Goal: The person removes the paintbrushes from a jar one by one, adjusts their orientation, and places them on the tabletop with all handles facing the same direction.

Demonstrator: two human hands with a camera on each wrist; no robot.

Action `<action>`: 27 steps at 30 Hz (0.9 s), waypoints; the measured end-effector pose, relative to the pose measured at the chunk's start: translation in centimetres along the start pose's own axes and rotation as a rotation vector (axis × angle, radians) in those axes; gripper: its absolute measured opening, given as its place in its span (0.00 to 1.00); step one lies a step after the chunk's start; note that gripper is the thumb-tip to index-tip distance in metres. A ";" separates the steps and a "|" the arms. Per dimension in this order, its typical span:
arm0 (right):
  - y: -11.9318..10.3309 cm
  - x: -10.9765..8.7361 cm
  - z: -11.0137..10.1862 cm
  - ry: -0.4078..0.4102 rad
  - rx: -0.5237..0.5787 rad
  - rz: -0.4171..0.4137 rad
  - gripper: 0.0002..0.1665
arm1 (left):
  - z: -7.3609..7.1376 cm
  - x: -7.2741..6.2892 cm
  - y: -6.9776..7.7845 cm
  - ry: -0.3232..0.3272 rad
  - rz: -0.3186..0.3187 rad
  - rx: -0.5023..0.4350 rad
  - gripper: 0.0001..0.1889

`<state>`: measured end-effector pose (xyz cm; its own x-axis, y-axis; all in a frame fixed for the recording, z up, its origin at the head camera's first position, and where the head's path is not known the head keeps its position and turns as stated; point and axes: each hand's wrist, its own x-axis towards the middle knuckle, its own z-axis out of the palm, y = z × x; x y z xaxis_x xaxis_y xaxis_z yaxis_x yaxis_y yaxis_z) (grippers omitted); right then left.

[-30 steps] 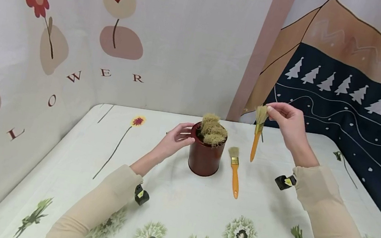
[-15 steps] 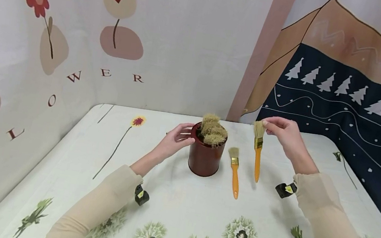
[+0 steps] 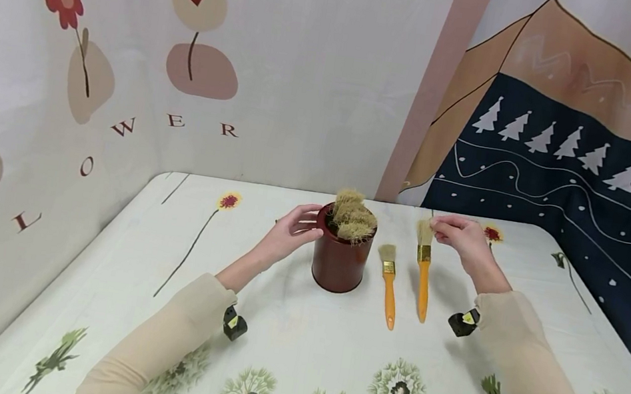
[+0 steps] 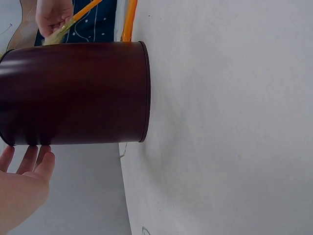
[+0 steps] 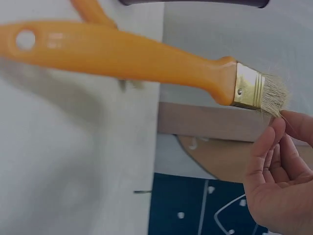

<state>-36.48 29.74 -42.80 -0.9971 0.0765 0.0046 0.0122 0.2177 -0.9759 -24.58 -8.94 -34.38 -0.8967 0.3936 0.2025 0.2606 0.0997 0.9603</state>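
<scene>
A dark red can (image 3: 338, 266) stands upright with several bristle heads (image 3: 353, 217) sticking out of its top. My left hand (image 3: 288, 231) rests its fingertips against the can's left side near the rim; the left wrist view shows those fingertips touching the can wall (image 4: 73, 93). To the right of the can, my right hand (image 3: 465, 242) pinches a paintbrush (image 3: 423, 285) by its bristle tips, its orange handle (image 5: 132, 56) pointing down. Between can and hand, a second orange-handled paintbrush (image 3: 389, 291) lies on the table. The handles inside the can are hidden.
A white cloth (image 3: 268, 359) printed with flowers covers the table. Printed curtains (image 3: 306, 88) hang behind it, with a dark blue tree pattern (image 3: 537, 168) at the right. A black wrist camera (image 3: 462, 323) sits below the right sleeve.
My right hand has come down toward the table with the hanging paintbrush, which now lines up beside the second one. The left hand and can have not moved.
</scene>
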 end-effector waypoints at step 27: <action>-2.6 -4.7 3.5 -0.033 -0.055 0.162 0.17 | 0.0 -0.1 0.1 -0.004 -0.007 0.011 0.27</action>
<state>-32.07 25.46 -41.08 -0.9837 0.0834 -0.1592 0.1757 0.2585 -0.9499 -24.50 -8.98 -34.28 -0.8971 0.3967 0.1948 0.2579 0.1122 0.9596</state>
